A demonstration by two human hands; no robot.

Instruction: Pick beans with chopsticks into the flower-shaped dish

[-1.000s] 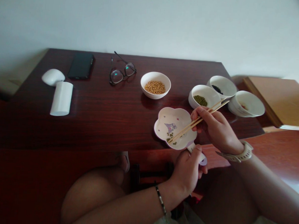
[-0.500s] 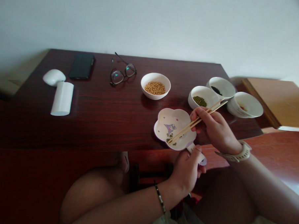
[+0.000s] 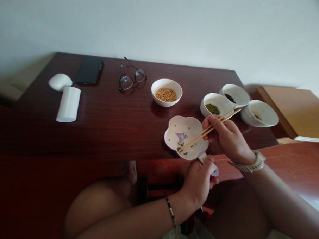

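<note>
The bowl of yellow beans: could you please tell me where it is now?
In the head view, the yellow-bean bowl stands on the dark wood table, with the eyeglasses left, the green-bean bowl right, and the flower-shaped plate nearer the person.

**My dark red wooden table (image 3: 101,131), as I watch it from afar**
On it I see a black phone (image 3: 89,70), eyeglasses (image 3: 131,79), a white cylinder (image 3: 68,104) just beside a white rounded object (image 3: 60,82), a bowl of soybeans (image 3: 166,92), a bowl of green beans (image 3: 212,104), a bowl of black seeds (image 3: 235,95), and one more white bowl (image 3: 259,113).
</note>
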